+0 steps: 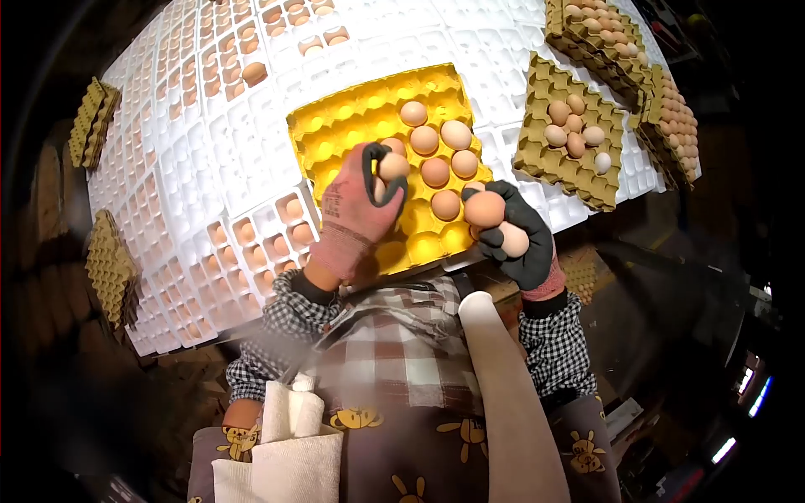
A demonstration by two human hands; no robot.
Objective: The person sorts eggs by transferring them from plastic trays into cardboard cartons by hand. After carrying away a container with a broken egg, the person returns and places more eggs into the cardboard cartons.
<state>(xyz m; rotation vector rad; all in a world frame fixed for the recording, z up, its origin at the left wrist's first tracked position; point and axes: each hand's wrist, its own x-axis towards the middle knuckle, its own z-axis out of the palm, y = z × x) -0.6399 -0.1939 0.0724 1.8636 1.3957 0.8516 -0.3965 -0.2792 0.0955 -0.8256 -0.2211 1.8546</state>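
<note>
A yellow egg tray [335,113] lies in front of me, with several brown and pale eggs [434,173] in its middle and right cups. My left hand [356,210], in a pink glove with dark fingertips, is closed around eggs [394,166] above the tray's middle. At the tray's lower right corner, my right hand [530,251] wears a similar glove and grips a brown egg [485,210] and a paler egg [513,241]. More eggs show partly behind the fingers of both hands; how many each holds is hidden.
White plastic egg trays [201,159] cover the table, some cups holding eggs. To the right sits a brown pulp tray [579,180] with several eggs, beside stacked full trays [675,126]. More pulp trays [109,268] stand at the left edge. A white cylindrical object [511,394] rises near my lap.
</note>
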